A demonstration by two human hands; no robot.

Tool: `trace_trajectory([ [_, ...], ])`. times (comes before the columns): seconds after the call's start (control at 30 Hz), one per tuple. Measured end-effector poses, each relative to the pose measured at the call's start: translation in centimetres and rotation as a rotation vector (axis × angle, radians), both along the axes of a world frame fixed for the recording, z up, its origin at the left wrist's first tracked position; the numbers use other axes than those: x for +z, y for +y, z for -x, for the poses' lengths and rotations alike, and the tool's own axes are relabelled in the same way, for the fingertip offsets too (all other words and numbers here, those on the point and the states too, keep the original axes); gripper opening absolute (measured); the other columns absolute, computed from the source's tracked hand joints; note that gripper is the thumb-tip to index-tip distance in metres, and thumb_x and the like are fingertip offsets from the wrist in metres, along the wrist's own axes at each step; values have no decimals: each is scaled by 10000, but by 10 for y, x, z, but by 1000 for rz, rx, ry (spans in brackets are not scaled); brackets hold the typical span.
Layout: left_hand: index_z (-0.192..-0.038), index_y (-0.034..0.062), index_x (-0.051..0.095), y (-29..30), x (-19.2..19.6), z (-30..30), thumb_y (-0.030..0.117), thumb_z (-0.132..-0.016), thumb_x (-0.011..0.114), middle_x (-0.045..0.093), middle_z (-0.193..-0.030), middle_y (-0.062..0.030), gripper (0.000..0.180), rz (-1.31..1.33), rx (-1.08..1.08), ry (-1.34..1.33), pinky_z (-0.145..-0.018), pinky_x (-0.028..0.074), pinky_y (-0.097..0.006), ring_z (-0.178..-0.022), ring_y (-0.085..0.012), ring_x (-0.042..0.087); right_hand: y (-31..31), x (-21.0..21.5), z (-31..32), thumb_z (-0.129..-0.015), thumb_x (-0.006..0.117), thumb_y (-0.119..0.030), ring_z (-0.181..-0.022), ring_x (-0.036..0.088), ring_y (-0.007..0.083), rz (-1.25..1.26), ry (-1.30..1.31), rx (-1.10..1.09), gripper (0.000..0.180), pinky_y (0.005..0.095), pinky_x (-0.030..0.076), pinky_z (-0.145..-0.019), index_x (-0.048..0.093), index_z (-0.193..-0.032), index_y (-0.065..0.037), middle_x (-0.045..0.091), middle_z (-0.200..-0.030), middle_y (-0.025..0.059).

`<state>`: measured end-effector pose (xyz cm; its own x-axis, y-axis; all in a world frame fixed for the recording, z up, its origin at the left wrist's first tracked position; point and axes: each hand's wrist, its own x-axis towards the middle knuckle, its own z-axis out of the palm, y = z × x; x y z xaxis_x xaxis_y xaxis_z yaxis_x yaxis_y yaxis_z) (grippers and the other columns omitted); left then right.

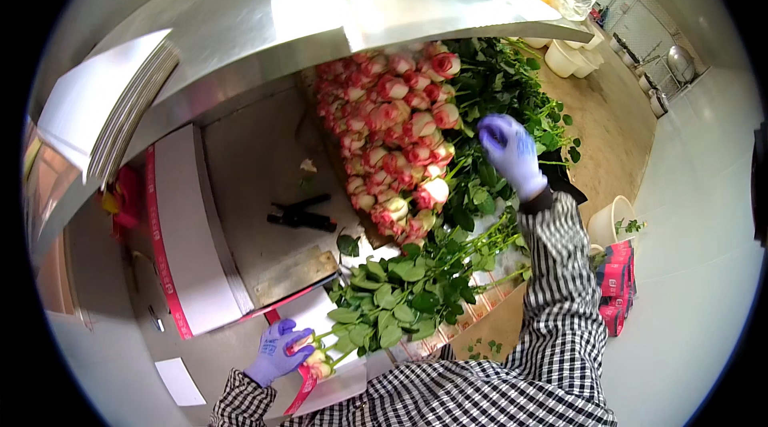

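Observation:
Two pale roses with pink edges (pixel 318 364) lie at the lower left on white paper with a red border. My left hand (pixel 276 353), in a lilac glove, is closed around their heads. Their leafy stems (pixel 400 299) stretch to the right across the work surface. Farther off, my right hand (pixel 512 153), gloved alike, is over the green foliage (pixel 480 187) beside the big pile of pink-and-white roses (pixel 392 123). Its fingers are curled in; whether a stem is inside them is hidden.
Left of the pile, a black hand tool (pixel 302 215) lies on the metal table (pixel 248 139). A stack of red-edged white sheets (pixel 192 227) stands beside it. A metal shelf (pixel 240 19) overhangs the far side. White buckets (pixel 612 219) and red packages (pixel 616 287) are at right.

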<state>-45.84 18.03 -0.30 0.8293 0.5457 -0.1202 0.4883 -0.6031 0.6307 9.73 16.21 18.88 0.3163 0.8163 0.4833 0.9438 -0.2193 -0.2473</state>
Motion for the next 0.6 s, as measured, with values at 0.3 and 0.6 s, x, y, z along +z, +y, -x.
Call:
trace_trajectory([
  [0.3, -1046, 233, 742, 18, 8, -17, 314, -702, 791, 581, -1025, -89, 357, 271, 34, 296, -900, 450, -374, -1007, -255, 521, 121, -2, -129, -860, 612, -266, -1245, 484, 303, 351, -223, -68, 505, 397, 370, -1069, 492, -1342, -171, 553, -1291, 155],
  [0.6, -1088, 234, 714, 25, 6, -21, 349, -742, 755, 631, -895, -67, 367, 365, 38, 314, -823, 457, -355, -875, -244, 574, -3, 54, -118, -650, 709, -125, -881, 610, 267, -94, -362, 247, 617, 368, 498, -780, 603, -1257, -156, 635, -980, 73],
])
